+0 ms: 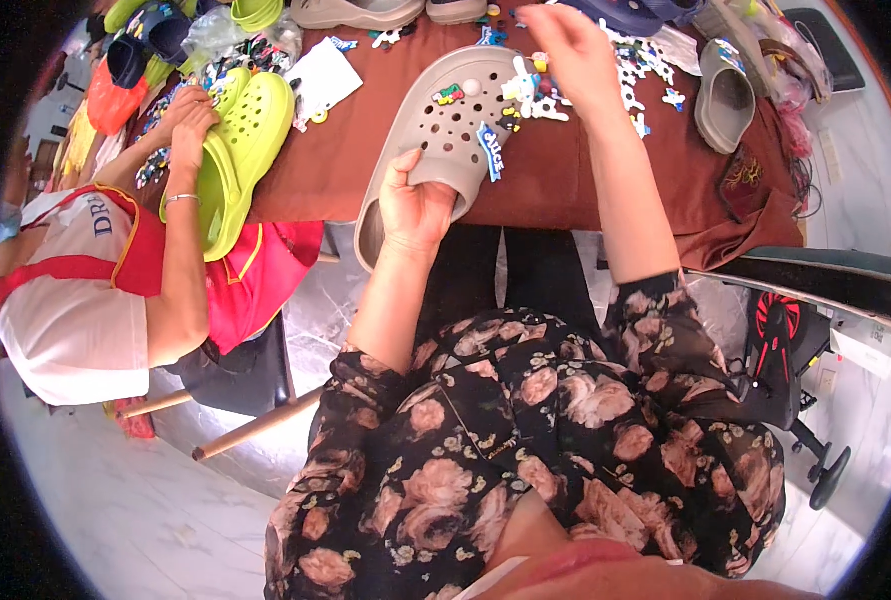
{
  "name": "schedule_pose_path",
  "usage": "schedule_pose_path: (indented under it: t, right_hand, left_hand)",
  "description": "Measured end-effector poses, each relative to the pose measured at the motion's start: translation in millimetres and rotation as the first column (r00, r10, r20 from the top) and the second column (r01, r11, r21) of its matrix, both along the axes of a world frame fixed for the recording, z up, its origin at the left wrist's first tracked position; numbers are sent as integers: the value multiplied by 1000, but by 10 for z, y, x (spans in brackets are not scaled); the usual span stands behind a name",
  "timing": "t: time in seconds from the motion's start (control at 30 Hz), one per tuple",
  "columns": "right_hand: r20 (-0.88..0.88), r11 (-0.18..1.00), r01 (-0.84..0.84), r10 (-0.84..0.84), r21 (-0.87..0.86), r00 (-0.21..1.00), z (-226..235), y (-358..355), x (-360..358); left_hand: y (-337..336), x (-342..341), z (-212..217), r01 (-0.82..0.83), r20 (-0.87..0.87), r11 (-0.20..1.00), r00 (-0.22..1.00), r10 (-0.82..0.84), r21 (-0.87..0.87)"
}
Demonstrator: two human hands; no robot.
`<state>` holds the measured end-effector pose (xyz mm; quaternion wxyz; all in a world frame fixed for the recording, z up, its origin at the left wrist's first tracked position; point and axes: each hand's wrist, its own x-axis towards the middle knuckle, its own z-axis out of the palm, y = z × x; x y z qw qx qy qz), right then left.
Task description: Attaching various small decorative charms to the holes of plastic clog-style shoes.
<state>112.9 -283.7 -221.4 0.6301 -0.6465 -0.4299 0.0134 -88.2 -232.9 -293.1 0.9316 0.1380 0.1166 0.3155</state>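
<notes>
A grey clog [406,130] is in my left hand [416,205], whose fingers reach into its foot opening while the thumb presses on the outside. Decorative charms dot its upper: a red and green charm [449,94], a round white charm [473,88], a blue lettered charm [491,152], and a white cartoon-figure charm [524,88] near the toe's right side. My right hand [574,55] is raised over the table to the right of the clog, its fingers loosely bent and apart, with nothing visible in them. Loose white charms [551,108] lie below it.
A brown cloth [566,190] covers the table. Charms [638,75] are scattered at right, beside another grey clog [726,100]. To my left, a co-worker's hands [191,125] hold a lime-green clog [251,140]. A white paper [324,80] lies between us; more clogs [356,10] line the far side.
</notes>
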Motion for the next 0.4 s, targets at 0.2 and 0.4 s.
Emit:
schedule_pose_path:
  t: [0.2, 0.4]
  right_hand:
    - [-147, 931, 351, -363, -105, 920, -790, -772, -44]
    - [15, 850, -198, 219, 488, 976, -292, -1179, -379]
  left_hand:
    - [-47, -3, 23, 3, -53, 999, 999, -1, 38]
    - [-7, 2, 19, -27, -38, 993, 999, 31, 115]
